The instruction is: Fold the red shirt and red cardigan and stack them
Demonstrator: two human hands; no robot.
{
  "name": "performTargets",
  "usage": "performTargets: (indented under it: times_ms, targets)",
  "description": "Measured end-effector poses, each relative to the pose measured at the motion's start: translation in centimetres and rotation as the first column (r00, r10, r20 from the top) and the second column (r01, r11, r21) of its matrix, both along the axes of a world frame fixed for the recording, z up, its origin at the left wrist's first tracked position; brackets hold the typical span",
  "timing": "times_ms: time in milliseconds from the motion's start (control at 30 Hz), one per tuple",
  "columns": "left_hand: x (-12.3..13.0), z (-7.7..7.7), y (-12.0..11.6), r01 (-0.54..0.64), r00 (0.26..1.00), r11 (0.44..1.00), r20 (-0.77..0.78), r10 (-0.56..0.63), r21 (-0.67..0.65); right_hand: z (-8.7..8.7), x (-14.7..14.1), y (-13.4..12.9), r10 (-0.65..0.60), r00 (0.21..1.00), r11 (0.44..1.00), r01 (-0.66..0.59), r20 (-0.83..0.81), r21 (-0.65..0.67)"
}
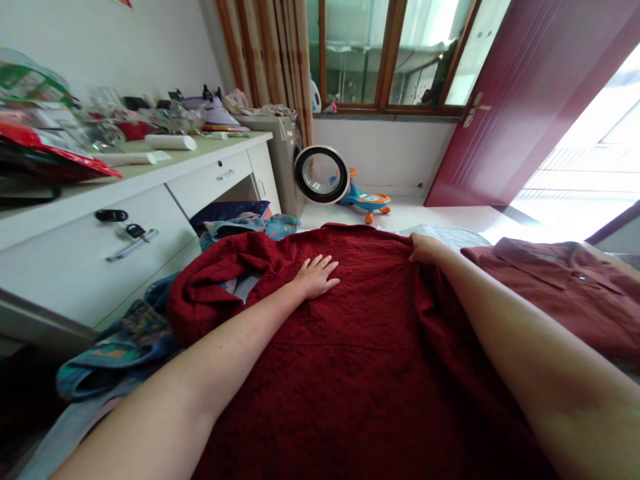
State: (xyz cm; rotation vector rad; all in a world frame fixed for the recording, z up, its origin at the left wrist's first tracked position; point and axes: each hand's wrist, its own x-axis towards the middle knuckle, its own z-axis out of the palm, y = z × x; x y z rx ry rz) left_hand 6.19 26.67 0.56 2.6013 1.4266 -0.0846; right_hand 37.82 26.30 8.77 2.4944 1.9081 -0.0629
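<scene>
A dark red garment (360,333) lies spread out in front of me, with one sleeve bunched at the left. My left hand (317,277) rests flat on its upper part, fingers apart. At the garment's upper right edge, my right hand (425,249) is closed on the cloth. Beyond my right forearm lies a folded brownish-red shirt (565,287) with a collar and buttons. Patterned blue cloth (125,340) shows under the bunched sleeve.
A white desk (145,233) with drawers and clutter runs along the left. Behind it stand a washing machine with its round door (321,175) open and a blue-orange ride-on toy (367,200). A red door (490,100) stands open at right.
</scene>
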Motion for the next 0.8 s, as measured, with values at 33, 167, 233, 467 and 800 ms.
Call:
performTargets:
  times_ms: [33, 167, 233, 467, 800]
  targets:
    - [0.0, 0.1, -0.1, -0.002, 1.000, 1.000, -0.002, 0.002, -0.005, 0.3, 0.1, -0.1, -0.012, 1.000, 1.000, 0.011, 0.026, 0.023]
    - [-0.9, 0.8, -0.8, 0.008, 1.000, 0.999, -0.027, -0.009, -0.041, 0.5, 0.6, -1.6, -0.013, 0.987, 0.996, -0.001, 0.159, 0.088]
    - [-2.1, 1.3, -1.3, 0.025, 0.999, 1.000, -0.047, -0.026, -0.012, 0.2, 0.6, -2.7, 0.035, 0.975, 0.997, -0.050, 0.217, 0.062]
    - [-9.5, 2.5, -1.7, -0.139, 0.982, 0.949, -0.087, 0.170, 0.284, -1.2, -2.1, -5.5, 0.246, 0.956, 0.969, -0.241, 0.162, -0.051]
    - [-14.3, 4.1, -0.3, -0.301, 0.954, 0.931, 0.052, 0.296, 0.208, -2.6, -1.7, -6.9, 0.216, 0.965, 0.936, -0.161, 0.147, -0.314]
